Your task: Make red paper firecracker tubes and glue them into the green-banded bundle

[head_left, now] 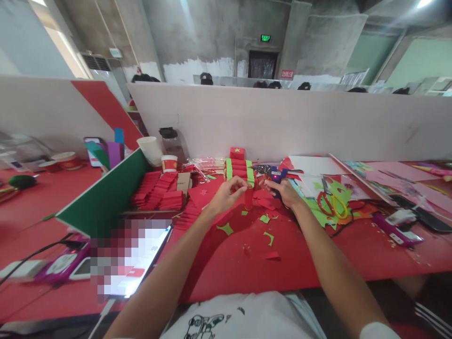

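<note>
My right hand point(285, 193) is wrapped round the grip of a blue glue gun point(278, 174), its nozzle end towards the left and a small red light showing on its body. To the left of it, my left hand point(230, 190) is closed, thumb and fingertips drawn together; anything between them is too small to make out. Just behind my left hand lies a bundle of red paper rolls point(240, 165) with two yellow-green bands. A small red box with a star point(237, 153) stands behind the bundle. Between my hands, a single red roll point(248, 199) stands near the bundle's front.
Green paper scraps point(226, 229) dot the red table point(226, 273). Stacked red paper pieces point(155, 190) and a paper cup point(169, 163) stand left, beside a green divider point(106, 193). A lit tablet point(141, 259) lies front left. Scissors point(332, 205) and a power strip point(397, 230) lie right.
</note>
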### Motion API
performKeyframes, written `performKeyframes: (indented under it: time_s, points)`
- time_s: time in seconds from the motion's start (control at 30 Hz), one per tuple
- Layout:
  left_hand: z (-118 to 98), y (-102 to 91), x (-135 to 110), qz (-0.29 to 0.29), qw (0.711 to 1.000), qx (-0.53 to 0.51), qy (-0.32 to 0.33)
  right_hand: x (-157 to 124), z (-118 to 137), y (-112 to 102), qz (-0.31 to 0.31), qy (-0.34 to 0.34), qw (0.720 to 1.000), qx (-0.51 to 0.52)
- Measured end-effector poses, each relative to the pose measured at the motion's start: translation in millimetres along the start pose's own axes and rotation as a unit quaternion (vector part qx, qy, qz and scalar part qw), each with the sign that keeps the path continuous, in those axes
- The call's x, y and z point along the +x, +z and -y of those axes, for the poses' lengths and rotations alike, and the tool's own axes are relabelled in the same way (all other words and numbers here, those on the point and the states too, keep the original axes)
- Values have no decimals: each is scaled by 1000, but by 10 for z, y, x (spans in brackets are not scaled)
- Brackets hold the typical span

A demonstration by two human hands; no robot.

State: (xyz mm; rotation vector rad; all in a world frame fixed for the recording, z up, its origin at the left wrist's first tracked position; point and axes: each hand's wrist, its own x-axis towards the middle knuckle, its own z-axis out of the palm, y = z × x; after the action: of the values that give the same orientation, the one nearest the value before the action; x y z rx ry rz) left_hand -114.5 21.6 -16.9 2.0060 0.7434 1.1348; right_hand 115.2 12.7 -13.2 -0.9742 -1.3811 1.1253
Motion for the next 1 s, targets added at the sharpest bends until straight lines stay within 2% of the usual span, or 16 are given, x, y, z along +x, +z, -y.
performKeyframes:
  time_s: [0.17,0.37,0.6,1.0]
  points:
    - [21,11,5,-10,1000,11,2,3,32,-71,-1,6,1000,-13]
    - [6,8,-4,-14,1000,14,0,-27,18,-156,34,-22,999,-29]
    - [0,8,0,-22,1000,16,-1,-13,-65,-192,10,-12,1000,-26]
    - [-1,4,7,-28,1000,10,-6,-6,-98,-217,18,-21,997,-78]
